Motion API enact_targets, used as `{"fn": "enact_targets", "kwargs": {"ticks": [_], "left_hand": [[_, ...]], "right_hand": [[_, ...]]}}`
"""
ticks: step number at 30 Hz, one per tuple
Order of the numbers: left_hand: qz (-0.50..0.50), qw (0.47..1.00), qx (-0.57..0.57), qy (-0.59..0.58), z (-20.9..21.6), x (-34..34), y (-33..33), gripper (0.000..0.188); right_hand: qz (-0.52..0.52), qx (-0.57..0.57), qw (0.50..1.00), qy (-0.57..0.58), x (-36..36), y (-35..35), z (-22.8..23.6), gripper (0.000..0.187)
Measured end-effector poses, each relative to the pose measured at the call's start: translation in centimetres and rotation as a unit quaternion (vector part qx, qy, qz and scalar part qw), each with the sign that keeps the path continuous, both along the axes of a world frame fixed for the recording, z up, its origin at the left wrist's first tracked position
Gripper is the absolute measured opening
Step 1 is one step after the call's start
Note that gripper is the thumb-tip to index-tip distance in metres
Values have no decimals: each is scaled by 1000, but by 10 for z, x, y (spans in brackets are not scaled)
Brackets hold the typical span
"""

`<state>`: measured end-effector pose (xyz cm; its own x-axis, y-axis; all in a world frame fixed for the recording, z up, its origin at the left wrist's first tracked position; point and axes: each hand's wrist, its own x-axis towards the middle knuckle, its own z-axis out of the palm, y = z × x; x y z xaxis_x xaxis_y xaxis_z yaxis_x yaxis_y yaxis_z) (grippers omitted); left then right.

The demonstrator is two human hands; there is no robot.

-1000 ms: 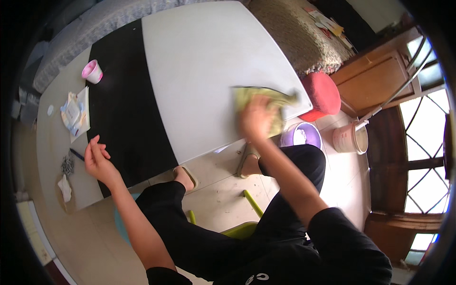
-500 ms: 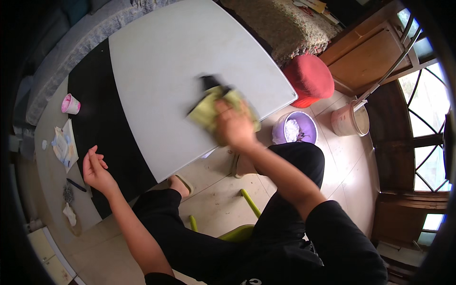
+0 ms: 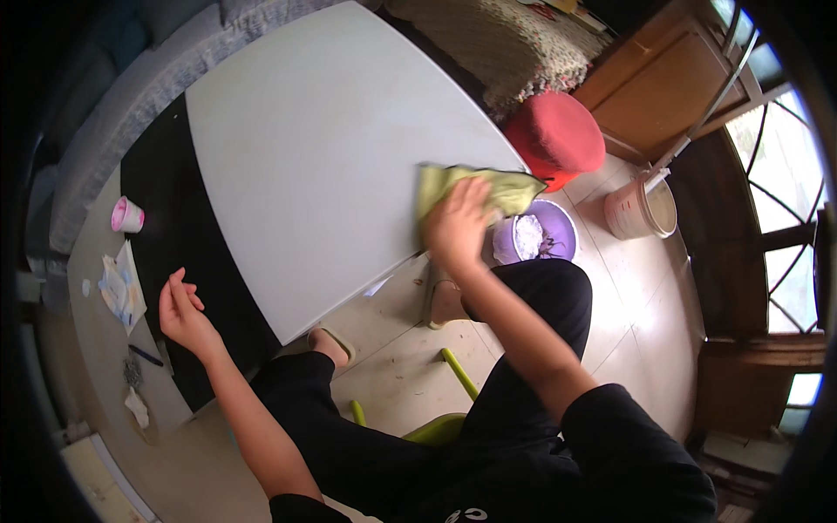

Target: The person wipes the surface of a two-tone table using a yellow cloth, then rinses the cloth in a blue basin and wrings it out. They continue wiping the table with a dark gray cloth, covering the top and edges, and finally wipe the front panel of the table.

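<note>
Pale tiled floor (image 3: 392, 366) runs under a large white surface (image 3: 305, 157) that fills the middle of the view, with a black strip (image 3: 166, 227) along its left side. The person's right hand (image 3: 455, 228) lies flat, fingers spread, on a yellow-green cloth (image 3: 471, 187) pressed onto the surface near its right-hand edge; part of the cloth hangs past that edge. The left hand (image 3: 181, 309) is held loosely open, holding nothing, at the near edge of the black strip. Left of the strip, on a grey ledge, stand a small pink cup (image 3: 126, 214), a crumpled wrapper (image 3: 118, 286) and a dark pen (image 3: 146, 356), all well apart from the cloth. Beyond the surface's right edge sit a red round stool (image 3: 555, 132), a purple basin (image 3: 536, 237) with something white in it, and a beige bucket (image 3: 641, 207). The person's black-trousered legs frame a green chair (image 3: 436, 423) below.
</note>
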<state>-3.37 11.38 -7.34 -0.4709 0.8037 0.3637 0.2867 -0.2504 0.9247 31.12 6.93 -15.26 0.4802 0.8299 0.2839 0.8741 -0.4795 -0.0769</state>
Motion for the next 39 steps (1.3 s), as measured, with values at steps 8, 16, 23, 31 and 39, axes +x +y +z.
{"fn": "enact_targets", "kwargs": {"ticks": [8,16,23,31,39], "left_hand": [[-6,1000,6,-22,-6,10,7,20],[-15,1000,-13,-9,-4,11,6,21],[-1,998,4,-63,2,6,14,21],[-23,996,-5,-87,2,16,21,21],[-42,999,-13,-1,-3,28,21,22]], "right_hand": [[289,-75,953,50,-60,-28,3,44],[-111,84,951,277,202,17,-27,41],[-280,259,541,749,122,-28,-108,26],[-107,386,613,682,153,-24,5,31],[-154,299,791,512,178,25,2,31]]}}
